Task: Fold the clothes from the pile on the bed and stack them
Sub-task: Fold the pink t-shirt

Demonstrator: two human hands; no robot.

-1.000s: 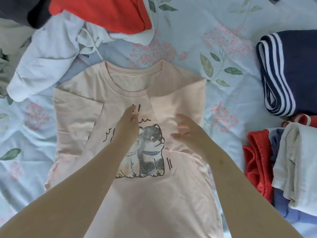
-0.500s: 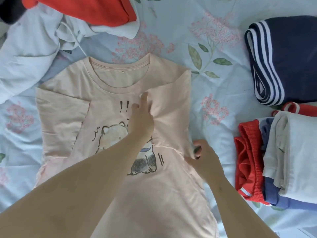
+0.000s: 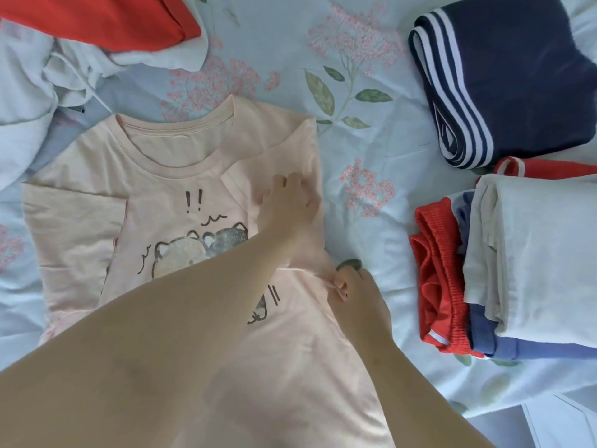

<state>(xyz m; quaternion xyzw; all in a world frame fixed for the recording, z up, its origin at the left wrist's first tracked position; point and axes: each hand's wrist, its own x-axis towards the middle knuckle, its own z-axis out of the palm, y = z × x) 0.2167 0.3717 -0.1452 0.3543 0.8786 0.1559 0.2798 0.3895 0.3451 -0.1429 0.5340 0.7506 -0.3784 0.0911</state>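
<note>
The peach T-shirt [image 3: 181, 176] lies face up on the bed [image 3: 381, 240], left of centre, its right sleeve turned in over the chest. In the last second I've slid my left grip [image 3: 287, 202] right onto that sleeve, fingers spread and pressing flat. My right grip [image 3: 352, 286] has dropped to the shirt's right edge and pinches it. I judge the side fold comes next. The folded stack [image 3: 533, 253] sits right, the unfolded pile [image 3: 48, 76] far left.

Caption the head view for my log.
Left hand presses the folded sleeve of the peach T-shirt; right hand pinches its side edge.
</note>
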